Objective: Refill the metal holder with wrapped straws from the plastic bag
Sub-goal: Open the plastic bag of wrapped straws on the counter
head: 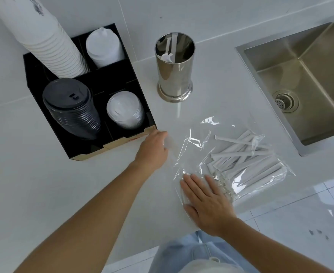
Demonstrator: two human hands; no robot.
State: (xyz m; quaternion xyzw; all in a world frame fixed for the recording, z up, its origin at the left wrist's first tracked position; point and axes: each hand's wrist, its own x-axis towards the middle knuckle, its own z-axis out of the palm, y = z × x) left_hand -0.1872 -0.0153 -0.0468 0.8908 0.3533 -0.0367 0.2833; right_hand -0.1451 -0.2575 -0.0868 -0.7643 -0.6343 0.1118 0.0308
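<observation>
Your right hand [205,201] lies flat with fingers spread on the near end of the plastic bag [231,160], which holds the wrapped straws [247,154]. Your left hand [152,150] grips a blurred straw. The metal holder [174,66] stands behind, upright.

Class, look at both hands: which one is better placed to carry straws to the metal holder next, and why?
Probably the left hand: it seems to grip a blurred straw nearest the metal holder. The right hand lies flat, pinning the plastic bag.

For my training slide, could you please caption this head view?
Right hand flat on the plastic bag of wrapped straws; left hand holds one, metal holder nearly empty.
</observation>
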